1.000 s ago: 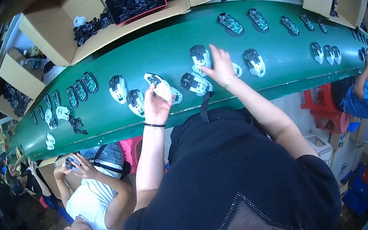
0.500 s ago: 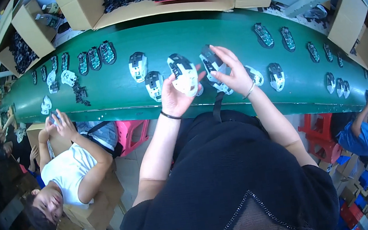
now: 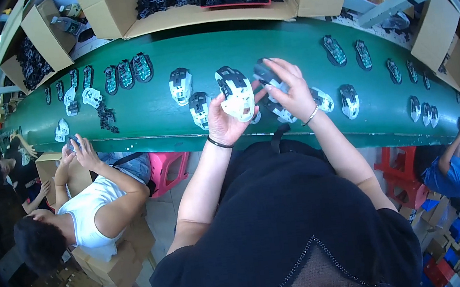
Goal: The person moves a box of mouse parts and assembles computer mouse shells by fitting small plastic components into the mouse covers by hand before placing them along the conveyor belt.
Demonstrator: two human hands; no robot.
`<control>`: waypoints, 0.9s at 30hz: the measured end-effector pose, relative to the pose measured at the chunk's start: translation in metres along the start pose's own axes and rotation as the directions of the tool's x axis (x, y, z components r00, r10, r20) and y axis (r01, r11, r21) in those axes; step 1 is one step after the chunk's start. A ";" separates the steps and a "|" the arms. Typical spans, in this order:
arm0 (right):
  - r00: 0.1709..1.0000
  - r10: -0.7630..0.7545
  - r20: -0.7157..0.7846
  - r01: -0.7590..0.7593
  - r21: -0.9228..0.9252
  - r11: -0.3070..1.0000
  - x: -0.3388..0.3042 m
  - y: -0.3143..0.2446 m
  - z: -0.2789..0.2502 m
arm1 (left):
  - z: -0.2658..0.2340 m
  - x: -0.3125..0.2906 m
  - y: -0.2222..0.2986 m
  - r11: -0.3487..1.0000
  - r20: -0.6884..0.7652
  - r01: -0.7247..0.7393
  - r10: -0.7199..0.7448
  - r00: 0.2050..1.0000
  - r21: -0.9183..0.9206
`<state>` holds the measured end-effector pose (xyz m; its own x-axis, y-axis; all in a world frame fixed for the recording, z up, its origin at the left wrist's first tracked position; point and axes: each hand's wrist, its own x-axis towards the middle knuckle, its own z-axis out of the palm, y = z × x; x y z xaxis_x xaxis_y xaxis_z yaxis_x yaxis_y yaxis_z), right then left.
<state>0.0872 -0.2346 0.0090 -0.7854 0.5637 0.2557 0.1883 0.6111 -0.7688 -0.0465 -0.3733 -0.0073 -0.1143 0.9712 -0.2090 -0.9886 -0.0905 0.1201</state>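
My left hand [image 3: 222, 124] grips a white mouse shell [image 3: 240, 103] with black parts on its upper end, held just above the green belt. Close by on the right, my right hand [image 3: 296, 94] pinches a dark grey mouse part [image 3: 265, 72] between thumb and fingers; its exact shape is partly covered. Beneath that hand lies another white and black mouse shell [image 3: 282, 113], half hidden. Two similar shells, an upper one [image 3: 181, 86] and a lower one [image 3: 199, 110], rest left of my left hand. Beyond my right wrist are a partly covered shell [image 3: 323, 99] and a fully visible one [image 3: 350, 101].
Mouse bases with green circuit boards [image 3: 142, 68] line the far side of the green belt [image 3: 240, 42]. Behind it stands a cardboard box [image 3: 209, 17] of small black parts. A co-worker in white [image 3: 92, 212] sits at left, another in blue [image 3: 449, 174] at right.
Both hands still hold their parts, the dark part moving slightly within my right fingers. The whole view has shifted a little. The co-worker at left has turned their head toward the belt.
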 end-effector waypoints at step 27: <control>0.816 -0.272 0.510 0.576 -0.671 0.468 0.367 0.048 0.222 | -0.048 -0.094 0.119 0.858 -0.391 -0.493 0.508 0.767 0.145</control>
<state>-0.3228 -0.1217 -0.0638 -0.9929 0.0100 0.1186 0.0314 0.9830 0.1808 -0.1580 -0.4858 -0.0202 -0.6279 0.6132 -0.4793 -0.7773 -0.5249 0.3468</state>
